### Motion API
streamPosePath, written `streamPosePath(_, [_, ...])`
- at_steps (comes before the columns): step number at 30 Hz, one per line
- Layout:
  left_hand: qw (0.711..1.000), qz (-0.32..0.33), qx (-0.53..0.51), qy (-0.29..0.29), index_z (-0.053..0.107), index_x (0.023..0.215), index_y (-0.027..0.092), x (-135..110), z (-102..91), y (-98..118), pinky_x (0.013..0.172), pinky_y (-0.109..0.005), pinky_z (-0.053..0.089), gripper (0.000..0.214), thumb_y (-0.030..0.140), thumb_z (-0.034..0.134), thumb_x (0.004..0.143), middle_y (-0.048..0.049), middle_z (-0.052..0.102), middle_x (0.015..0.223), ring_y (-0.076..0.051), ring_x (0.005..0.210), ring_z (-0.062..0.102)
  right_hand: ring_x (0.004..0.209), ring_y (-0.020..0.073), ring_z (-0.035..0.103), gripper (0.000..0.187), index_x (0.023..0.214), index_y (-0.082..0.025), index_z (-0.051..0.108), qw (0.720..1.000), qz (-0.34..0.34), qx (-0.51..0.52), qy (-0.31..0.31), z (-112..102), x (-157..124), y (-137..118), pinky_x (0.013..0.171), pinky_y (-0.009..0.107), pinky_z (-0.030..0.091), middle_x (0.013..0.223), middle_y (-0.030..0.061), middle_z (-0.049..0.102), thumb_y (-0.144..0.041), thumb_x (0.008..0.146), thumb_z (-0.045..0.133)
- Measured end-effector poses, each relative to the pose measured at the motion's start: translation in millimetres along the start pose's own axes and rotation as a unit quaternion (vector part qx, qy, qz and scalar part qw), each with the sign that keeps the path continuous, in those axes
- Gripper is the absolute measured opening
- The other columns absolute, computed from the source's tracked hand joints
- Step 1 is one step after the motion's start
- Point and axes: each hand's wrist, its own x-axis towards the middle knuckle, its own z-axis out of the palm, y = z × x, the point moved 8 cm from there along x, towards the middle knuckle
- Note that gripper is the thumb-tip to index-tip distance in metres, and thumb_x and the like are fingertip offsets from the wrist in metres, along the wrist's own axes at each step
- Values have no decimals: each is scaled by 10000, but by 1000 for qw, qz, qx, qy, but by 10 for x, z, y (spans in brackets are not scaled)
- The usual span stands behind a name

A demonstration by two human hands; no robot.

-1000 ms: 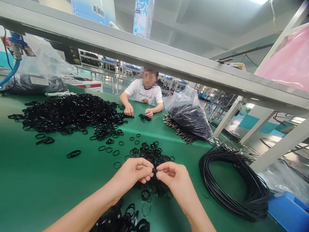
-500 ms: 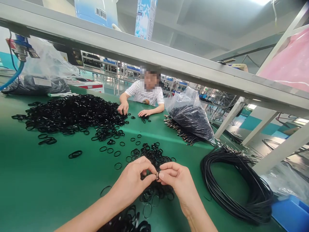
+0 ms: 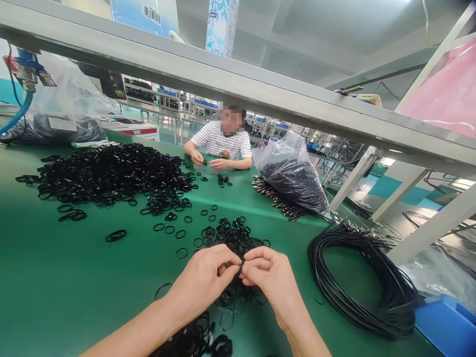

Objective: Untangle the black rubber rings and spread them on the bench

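Between my fingertips is a small black ring (image 3: pixel 241 267), partly covered by the fingers. My left hand (image 3: pixel 211 270) pinches it from the left with thumb and index finger. From the right, my right hand (image 3: pixel 266 267) grips the same ring, its other fingers curled. Both hands are just above a pile of black rings (image 3: pixel 232 233) on the green tabletop (image 3: pixel 74 282). Close to my forearms lies another heap of black rings (image 3: pixel 197 337). A few single rings are scattered left of my left hand.
A large mound of black rings (image 3: pixel 111 173) covers the back left. Across the table sits a person (image 3: pixel 223 144) handling rings. On the right are a bag of black parts (image 3: pixel 293 173), a coiled bundle of black cables (image 3: pixel 316 267) and a blue bin (image 3: pixel 446 322). A shelf beam (image 3: pixel 223 74) crosses overhead.
My fingers have closed nearer together around the ring, which looks turned. The person opposite has lifted a hand from the mound's edge and now holds small black pieces.
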Motion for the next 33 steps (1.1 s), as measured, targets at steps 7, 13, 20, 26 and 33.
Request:
streamPosePath(7, [1000, 1, -29, -3, 689, 853, 253, -6, 13, 36, 568, -219, 373, 205, 235, 485, 839, 21, 635, 777, -122, 611, 507, 574, 137, 616, 180, 782, -129, 616, 1000, -9, -23, 13, -25, 1, 12, 570, 247, 513, 612, 10, 659, -220, 636, 668])
streamPosePath(13, [999, -19, -40, 20, 662, 769, 237, 17, 9, -44, 554, -209, 372, 170, 194, 500, 803, 30, 625, 736, -118, 608, 522, 645, 151, 633, 161, 813, -123, 651, 999, -12, -46, 5, 3, -14, -23, 598, 243, 504, 672, 33, 676, -220, 685, 646])
streamPosePath(20, [994, -63, -83, 22, 590, 729, 211, 0, 26, -112, 531, -207, 387, 115, 219, 492, 789, 50, 565, 589, -116, 544, 520, 630, 148, 613, 202, 822, -118, 671, 998, -21, -55, 0, 9, -24, -35, 602, 258, 505, 697, 50, 682, -269, 687, 682])
streamPosePath(26, [970, -110, -215, -42, 620, 862, 189, -6, 133, -162, 519, -210, 416, 190, 309, 479, 816, 4, 633, 682, -156, 647, 594, 643, 145, 596, 219, 843, -131, 661, 998, -26, -63, 12, -15, -10, -21, 566, 239, 496, 718, 46, 678, -286, 688, 682])
streamPosePath(33, [975, -103, -194, -19, 624, 746, 181, 18, 138, -199, 543, -218, 401, 179, 333, 538, 786, 17, 603, 628, -147, 611, 563, 650, 141, 572, 178, 851, -145, 661, 993, -67, -91, 17, -39, -9, -49, 561, 230, 471, 702, 29, 652, -258, 713, 653])
